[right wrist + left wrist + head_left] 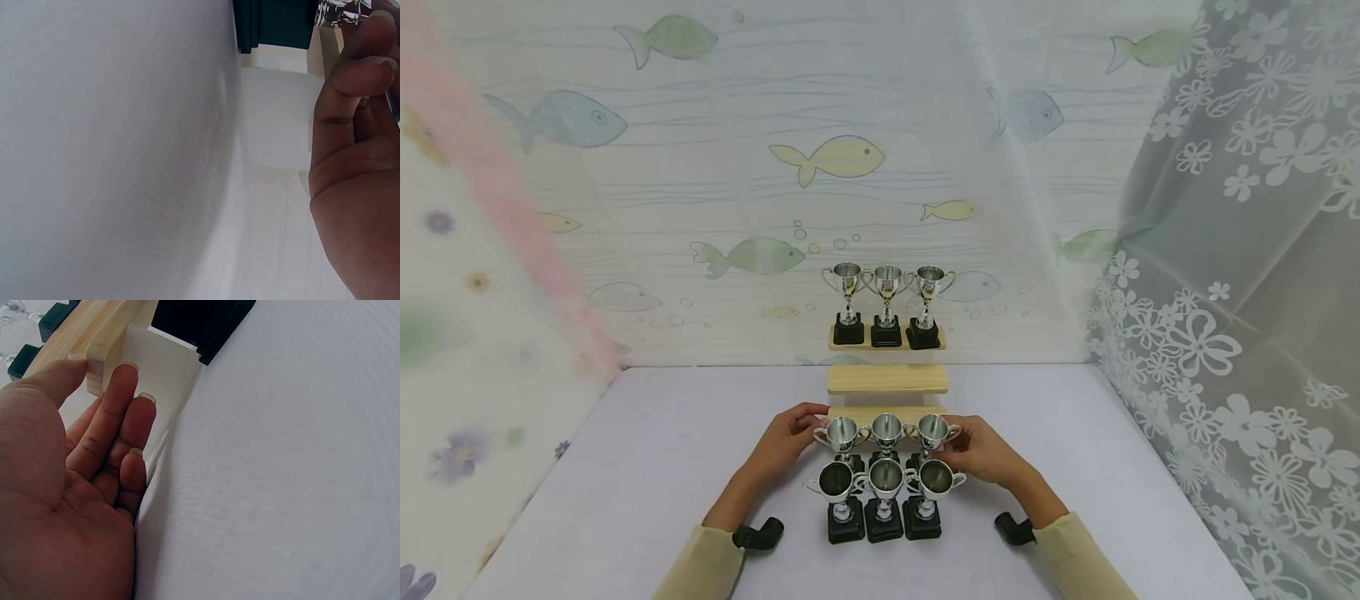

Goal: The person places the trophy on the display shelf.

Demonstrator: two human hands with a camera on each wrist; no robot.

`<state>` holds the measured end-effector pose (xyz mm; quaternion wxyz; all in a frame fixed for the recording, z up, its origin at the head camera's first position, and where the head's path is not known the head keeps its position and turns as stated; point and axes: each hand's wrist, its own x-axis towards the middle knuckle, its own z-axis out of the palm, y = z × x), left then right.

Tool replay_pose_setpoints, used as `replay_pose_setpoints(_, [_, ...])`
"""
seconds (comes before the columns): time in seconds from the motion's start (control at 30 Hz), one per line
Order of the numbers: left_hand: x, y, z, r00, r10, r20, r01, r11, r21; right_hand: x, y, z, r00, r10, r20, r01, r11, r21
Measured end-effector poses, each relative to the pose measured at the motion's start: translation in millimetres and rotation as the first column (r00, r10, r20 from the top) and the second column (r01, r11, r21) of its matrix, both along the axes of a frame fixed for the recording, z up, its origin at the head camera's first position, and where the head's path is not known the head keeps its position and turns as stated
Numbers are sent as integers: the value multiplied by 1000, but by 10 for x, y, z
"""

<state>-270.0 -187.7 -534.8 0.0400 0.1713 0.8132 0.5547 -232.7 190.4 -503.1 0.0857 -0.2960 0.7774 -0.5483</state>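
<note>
A pale wooden display stand (887,379) with tiered boards rises at the centre. My left hand (790,437) is at the left end of its lowest board (97,353), thumb on one side and fingers curled at the other. Around the right-hand silver trophy (933,432) of the middle row, my right hand (981,450) curls its fingers by the stem (344,11). That trophy's black base (281,24) stands on the white cloth; the thumb's contact is partly hidden. In front stand several more trophies (884,510) in a row.
Three trophies (886,304) stand on the stand's top board. A white support piece (156,369) holds up the lowest board. White cloth (647,450) covers the table. Behind hangs a fish-print curtain (880,100), with a floral lace curtain (1240,333) on the right.
</note>
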Motion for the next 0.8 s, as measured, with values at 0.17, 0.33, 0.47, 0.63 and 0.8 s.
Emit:
replay_pose_setpoints(0.17, [-7,0,-15,1000,4,-4,-4,1000,5,8,5,15,1000,-7,1,7,1000,1])
replay_pose_setpoints(0.33, [-15,-2,-6,1000,7,10,-7,1000,6,3,22,43,1000,-8,-4,8,1000,4])
replay_pose_setpoints(0.47, [-20,1,5,1000,4,14,-4,1000,7,-13,43,58,1000,0,-5,0,1000,-4])
replay_pose_setpoints(0.63, [-29,6,0,1000,6,18,-6,1000,9,-24,64,102,1000,4,-1,-4,1000,-2])
replay_pose_setpoints(0.8, [-29,2,-13,1000,6,11,-6,1000,13,-28,81,169,999,-16,-31,16,1000,-1])
